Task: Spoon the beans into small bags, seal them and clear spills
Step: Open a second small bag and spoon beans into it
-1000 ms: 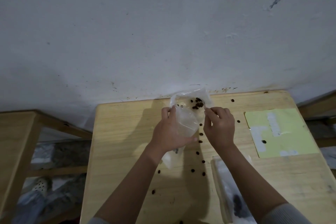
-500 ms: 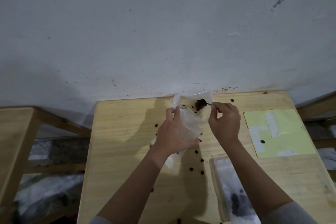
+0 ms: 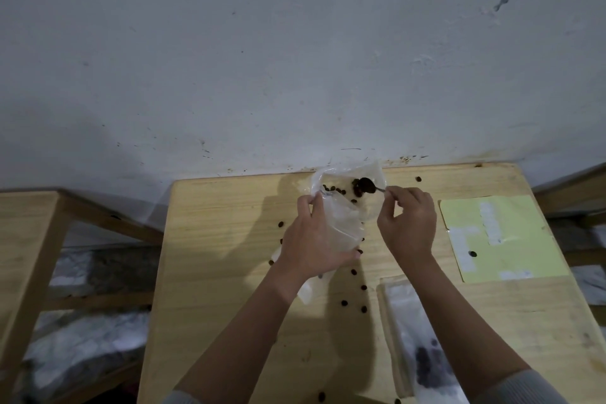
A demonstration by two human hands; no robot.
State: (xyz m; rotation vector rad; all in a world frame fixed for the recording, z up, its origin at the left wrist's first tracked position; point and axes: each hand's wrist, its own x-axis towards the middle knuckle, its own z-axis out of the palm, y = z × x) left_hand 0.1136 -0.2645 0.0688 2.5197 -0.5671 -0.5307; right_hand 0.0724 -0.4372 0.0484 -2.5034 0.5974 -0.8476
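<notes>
A: Nearest on the counter (image 3: 210,272), what's there?
B: At about 5 o'clock a clear small bag (image 3: 416,348) lies flat with a dark cluster of beans inside. A loose bean sits at the near edge around 6 o'clock

A: And a little farther in?
B: Spilled beans (image 3: 353,272) are scattered across the middle of the wood, a few more just left of the left wrist. At 3 o'clock a pale yellow sheet (image 3: 511,239) lies flat with white patches and one bean on it

A: The left hand (image 3: 314,239)?
B: Its fingers are curled round the body of a clear plastic bag (image 3: 341,223), the thumb pinching the near rim so the mouth stands open toward 12 o'clock. The bag's lower end trails below the wrist

A: The right hand (image 3: 410,223)?
B: Fingertips pinch the thin handle of a spoon (image 3: 369,186), whose dark, loaded bowl lies inside the bag's mouth. Several beans lie on the plastic just left of the bowl

A: Farthest away?
B: One bean near the far edge at 1 o'clock, then the stained white wall (image 3: 295,59). A wooden frame (image 3: 39,239) stands at 9 o'clock
</notes>
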